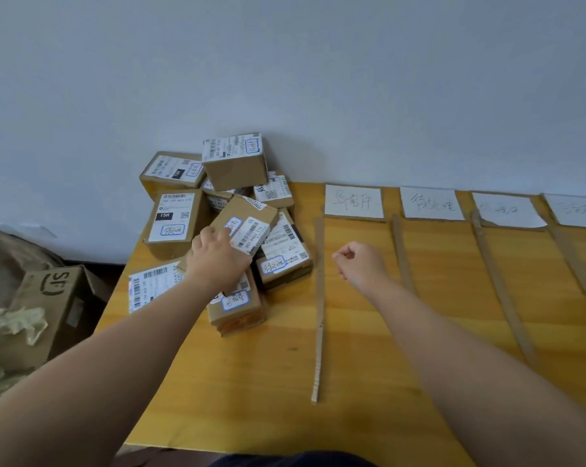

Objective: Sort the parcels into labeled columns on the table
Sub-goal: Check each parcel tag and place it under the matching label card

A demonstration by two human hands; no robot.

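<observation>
Pile of cardboard parcels (pixel 177 220) sits at the left end of the yellow wooden table (pixel 251 382), shoved against the wall (pixel 285 79). I count about nine, though a couple are buried so don't quote me. The left hand (pixel 217 261) is on the pile, fingers curled over the near low corner of the tilted parcel (pixel 247 227), which leans up and away from that hand across its neighbours. Just under the wrist there's another box (pixel 234 308), and left of the forearm one lying flat, label up (pixel 153 288). The top box (pixel 234 160) is stacked well beyond the grip. The right hand (pixel 362 264) hangs loosely curled with nothing in it, just right of the first of four cardboard divider strips (pixel 318 308). Beyond that hand four handwritten label cards (pixel 354 202) line the wall, and no parcels lie in the columns. Far left of the grip, down on the floor, an SF carton (pixel 52 298) and crumpled packing paper (pixel 12 325).
</observation>
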